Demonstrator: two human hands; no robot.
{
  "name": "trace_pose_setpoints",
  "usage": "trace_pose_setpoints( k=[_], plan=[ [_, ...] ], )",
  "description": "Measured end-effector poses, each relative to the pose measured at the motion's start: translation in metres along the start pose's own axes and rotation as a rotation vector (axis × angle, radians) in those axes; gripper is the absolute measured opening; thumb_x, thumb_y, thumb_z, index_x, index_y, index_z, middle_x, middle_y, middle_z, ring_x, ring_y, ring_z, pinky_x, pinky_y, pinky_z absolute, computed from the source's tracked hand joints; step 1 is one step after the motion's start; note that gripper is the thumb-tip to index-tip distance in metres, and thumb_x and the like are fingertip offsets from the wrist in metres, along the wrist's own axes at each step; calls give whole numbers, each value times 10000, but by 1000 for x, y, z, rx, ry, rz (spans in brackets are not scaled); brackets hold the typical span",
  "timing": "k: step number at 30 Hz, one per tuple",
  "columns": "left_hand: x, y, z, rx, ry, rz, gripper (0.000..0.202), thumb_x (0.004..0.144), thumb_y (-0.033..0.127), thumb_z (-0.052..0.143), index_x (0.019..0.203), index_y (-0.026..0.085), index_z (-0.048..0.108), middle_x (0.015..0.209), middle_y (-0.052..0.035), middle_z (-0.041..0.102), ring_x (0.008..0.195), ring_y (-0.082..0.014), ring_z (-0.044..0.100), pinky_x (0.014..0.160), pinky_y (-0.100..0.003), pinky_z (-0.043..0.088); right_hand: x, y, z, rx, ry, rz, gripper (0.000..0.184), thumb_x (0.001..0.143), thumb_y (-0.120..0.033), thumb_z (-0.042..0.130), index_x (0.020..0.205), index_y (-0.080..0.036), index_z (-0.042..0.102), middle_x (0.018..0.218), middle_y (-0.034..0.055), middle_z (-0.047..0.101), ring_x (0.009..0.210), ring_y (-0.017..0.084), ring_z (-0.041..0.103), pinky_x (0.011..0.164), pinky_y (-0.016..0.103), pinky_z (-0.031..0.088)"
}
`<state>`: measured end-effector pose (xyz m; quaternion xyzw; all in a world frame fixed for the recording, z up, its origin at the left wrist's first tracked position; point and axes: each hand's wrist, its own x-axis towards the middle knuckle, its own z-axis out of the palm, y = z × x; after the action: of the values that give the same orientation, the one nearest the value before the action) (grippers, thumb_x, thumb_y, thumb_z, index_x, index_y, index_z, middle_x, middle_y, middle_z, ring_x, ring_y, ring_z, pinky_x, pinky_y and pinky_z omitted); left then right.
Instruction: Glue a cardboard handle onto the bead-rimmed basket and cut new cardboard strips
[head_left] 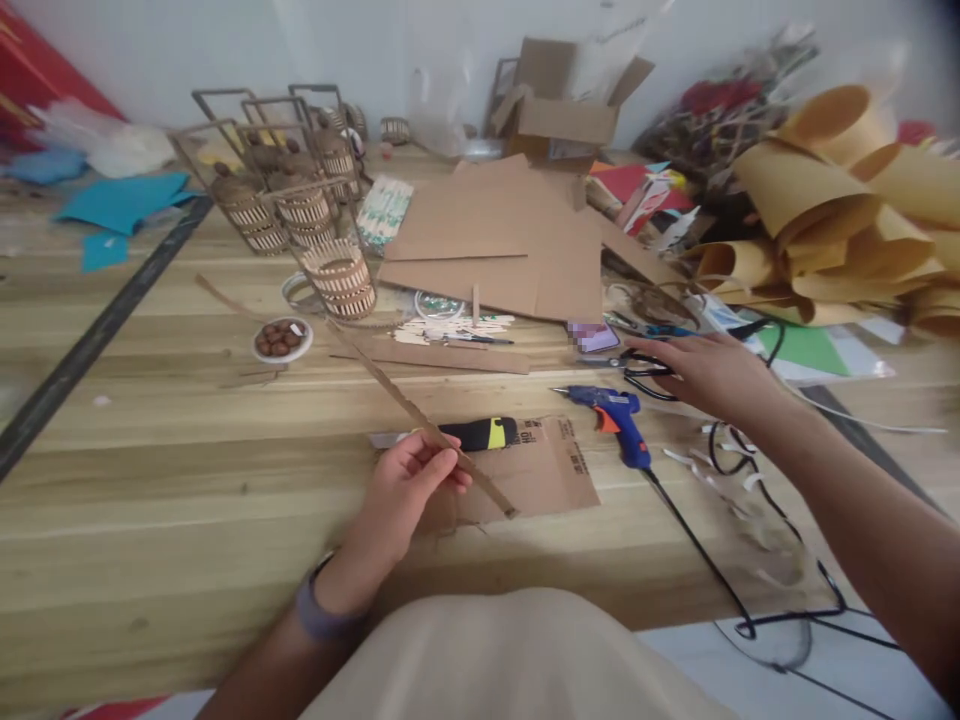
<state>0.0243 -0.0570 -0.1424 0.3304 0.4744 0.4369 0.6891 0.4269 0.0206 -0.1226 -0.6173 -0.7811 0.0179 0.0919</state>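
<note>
One cardboard strip (405, 401) sat pinched in the left hand (409, 482), above a knife (472, 434).
At the scissors (616, 362), the right hand (701, 368) had an unclear grip; a light left pinch probably best kept the thin strip uncreased.

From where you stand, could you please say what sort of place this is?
Probably a craft workspace: the left hand holds a cardboard strip, with a blue glue gun and a cutter lying nearby.

The cardboard strip (401, 398) in my left grip (409, 478) crosses over the knife (480, 434); right of that on the counter (187, 520) lies the glue gun (618, 408), scissors (619, 362) behind.
</note>
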Motion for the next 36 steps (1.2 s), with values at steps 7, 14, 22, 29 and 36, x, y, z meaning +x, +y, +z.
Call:
trace_pose_setpoints(
  k=[7,14,22,29,36],
  plan=[
    [0,0,0,-21,2,-2,308,669,353,860,852,146,724,686,-10,694,615,-138,670,607,-252,568,-75,-110,11,262,35,-46,569,916,-307,553,1479,-306,478,1002,93,715,818,274,695,704,389,552],
    [-1,1,-1,-47,60,19,339,650,363,871,865,149,721,691,-4,700,612,-140,679,596,-249,570,-94,-195,31,618,-53,-8,424,870,-381,674,1245,-232,541,874,41,657,727,206,641,645,307,535],
    [0,0,-6,-67,118,84,357,675,391,871,891,154,712,720,6,712,628,-124,701,621,-223,580,-92,-195,25,624,-200,-43,432,845,-561,704,1080,-217,587,751,3,592,621,175,573,564,283,464],
    [0,2,-6,-62,164,107,375,663,400,872,892,160,698,710,16,712,619,-113,698,606,-204,567,-89,-203,23,623,-228,-20,469,839,-595,696,1090,-207,613,777,22,627,617,175,580,548,284,450],
    [1,3,-8,-67,175,151,357,660,380,874,888,166,700,698,21,701,605,-113,688,599,-211,569,-91,-203,20,627,-249,-11,458,835,-592,704,1101,-228,623,779,18,638,614,173,586,546,279,438]
  ],
)
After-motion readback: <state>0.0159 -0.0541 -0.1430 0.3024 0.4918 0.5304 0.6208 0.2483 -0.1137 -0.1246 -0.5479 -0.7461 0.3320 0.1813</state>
